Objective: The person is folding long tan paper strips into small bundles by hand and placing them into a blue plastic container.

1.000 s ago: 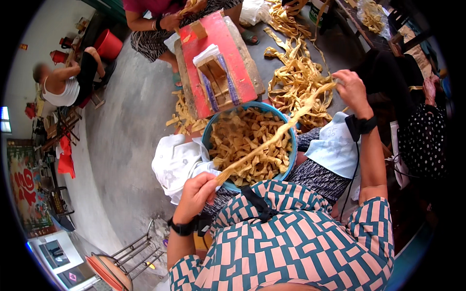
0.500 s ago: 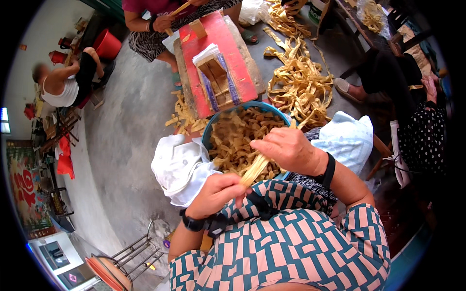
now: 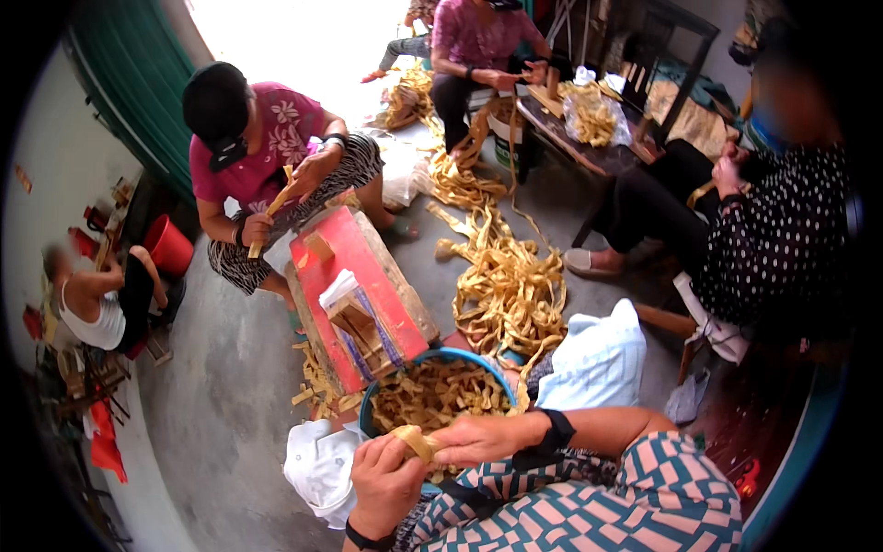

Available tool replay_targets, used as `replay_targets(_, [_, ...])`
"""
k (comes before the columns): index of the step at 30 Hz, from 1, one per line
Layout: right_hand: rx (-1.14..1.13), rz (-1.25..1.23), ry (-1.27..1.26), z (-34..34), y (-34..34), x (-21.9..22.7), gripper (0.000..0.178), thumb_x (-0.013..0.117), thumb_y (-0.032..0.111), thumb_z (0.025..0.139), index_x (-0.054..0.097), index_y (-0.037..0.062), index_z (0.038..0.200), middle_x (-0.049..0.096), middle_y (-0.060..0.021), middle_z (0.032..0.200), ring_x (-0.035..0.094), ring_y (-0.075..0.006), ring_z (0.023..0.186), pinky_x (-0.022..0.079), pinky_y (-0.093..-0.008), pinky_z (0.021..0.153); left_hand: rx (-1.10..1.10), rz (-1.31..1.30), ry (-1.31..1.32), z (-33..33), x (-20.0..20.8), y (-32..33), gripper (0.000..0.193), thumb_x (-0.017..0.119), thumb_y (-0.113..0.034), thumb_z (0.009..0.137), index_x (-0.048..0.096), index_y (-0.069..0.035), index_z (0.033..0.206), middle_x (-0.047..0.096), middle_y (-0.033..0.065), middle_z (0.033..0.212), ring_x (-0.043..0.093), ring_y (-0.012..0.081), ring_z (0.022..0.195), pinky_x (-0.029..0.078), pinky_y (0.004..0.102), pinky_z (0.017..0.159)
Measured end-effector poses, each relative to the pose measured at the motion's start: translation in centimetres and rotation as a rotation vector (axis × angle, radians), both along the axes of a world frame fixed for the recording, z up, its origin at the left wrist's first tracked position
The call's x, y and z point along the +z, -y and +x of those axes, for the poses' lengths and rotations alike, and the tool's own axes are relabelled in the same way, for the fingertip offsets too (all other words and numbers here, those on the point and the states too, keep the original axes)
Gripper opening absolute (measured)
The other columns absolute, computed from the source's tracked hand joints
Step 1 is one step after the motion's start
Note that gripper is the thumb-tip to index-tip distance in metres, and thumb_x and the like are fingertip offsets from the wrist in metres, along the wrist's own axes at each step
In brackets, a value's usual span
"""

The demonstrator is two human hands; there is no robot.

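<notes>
My left hand (image 3: 386,478) is closed round a wide, yellow-tan strip (image 3: 418,442) that looks folded over on itself. From the right, the fingers of my right hand (image 3: 480,440) pinch the same strip close to the left hand. Both hands are over the near edge of a round blue tub (image 3: 497,370). Inside the tub lie many short, folded tan pieces (image 3: 437,391). My fingers cover part of the strip, so its ends are hidden.
A red-topped low bench (image 3: 391,308) with a small wooden stand (image 3: 351,315) is beyond the tub. Long tan strips (image 3: 515,285) lie heaped on the floor. White cloth (image 3: 317,465) and pale blue cloth (image 3: 598,359) flank the tub. Several people sit around, one facing me holding a strip (image 3: 271,212).
The view has tilted up, showing more of the people ahead. The strip was stretched between my hands; now my hands are close together and it is bunched in my left fingers.
</notes>
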State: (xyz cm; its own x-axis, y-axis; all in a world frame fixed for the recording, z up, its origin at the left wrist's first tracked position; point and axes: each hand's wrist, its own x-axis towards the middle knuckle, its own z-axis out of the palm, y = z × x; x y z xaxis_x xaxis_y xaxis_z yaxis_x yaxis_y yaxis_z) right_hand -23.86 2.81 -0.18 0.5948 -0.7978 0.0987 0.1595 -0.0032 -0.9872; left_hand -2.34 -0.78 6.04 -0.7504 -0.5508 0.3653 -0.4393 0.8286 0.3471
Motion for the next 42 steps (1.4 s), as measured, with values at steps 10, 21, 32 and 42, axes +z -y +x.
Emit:
replay_targets(10, [-0.036, 0.618, 0.233, -0.5, -0.4, -0.7, 0.036, 0.062, 0.039, 0.104, 0.069, 0.0043, 0.109, 0.051, 0.0062, 0.068, 0.043, -0.0026, 0.055, 0.030, -0.0200, 0.048, -0.054, -0.050, 0.058, -1.2, -1.3, -0.6, 0.019, 0.077, -0.016, 0.076, 0.072, -0.014, 0.094, 0.061, -0.0009, 0.098, 0.059, 0.0180, 0.079, 0.049, 0.0306, 0.063])
replay_targets(21, [-0.220, 0.831, 0.511, -1.1, 0.5, 0.4, 0.010, 0.066, 0.016, 0.100, 0.065, 0.0055, 0.100, 0.054, 0.0050, 0.067, 0.044, -0.0046, 0.052, 0.032, -0.0209, 0.048, 0.128, -0.368, 0.000, -1.6, -2.5, -0.8, 0.013, 0.071, -0.009, 0.084, 0.074, -0.013, 0.097, 0.057, 0.0116, 0.140, 0.046, 0.0404, 0.137, 0.038, 0.0576, 0.111])
replay_targets(32, [-0.275, 0.653, 0.272, -1.2, 0.6, 0.3, 0.013, 0.066, 0.008, 0.098, 0.058, 0.0071, 0.109, 0.059, 0.0038, 0.084, 0.046, -0.0011, 0.063, 0.035, -0.0173, 0.054, 0.280, 0.035, -0.331, -1.2, -3.8, -0.7, 0.024, 0.070, 0.005, 0.082, 0.071, -0.008, 0.102, 0.072, 0.0090, 0.107, 0.068, 0.0303, 0.099, 0.046, 0.0512, 0.104])
replay_targets(42, [-0.293, 0.538, 0.239, -0.6, 0.1, -0.2, 0.030, 0.066, 0.007, 0.097, 0.060, 0.0035, 0.126, 0.065, 0.0006, 0.106, 0.060, -0.0038, 0.091, 0.050, -0.0200, 0.076, 0.224, 0.306, -0.203, -1.0, -4.4, -1.4, 0.017, 0.081, -0.012, 0.083, 0.071, -0.003, 0.094, 0.067, 0.0070, 0.080, 0.064, 0.0239, 0.073, 0.049, 0.0342, 0.070])
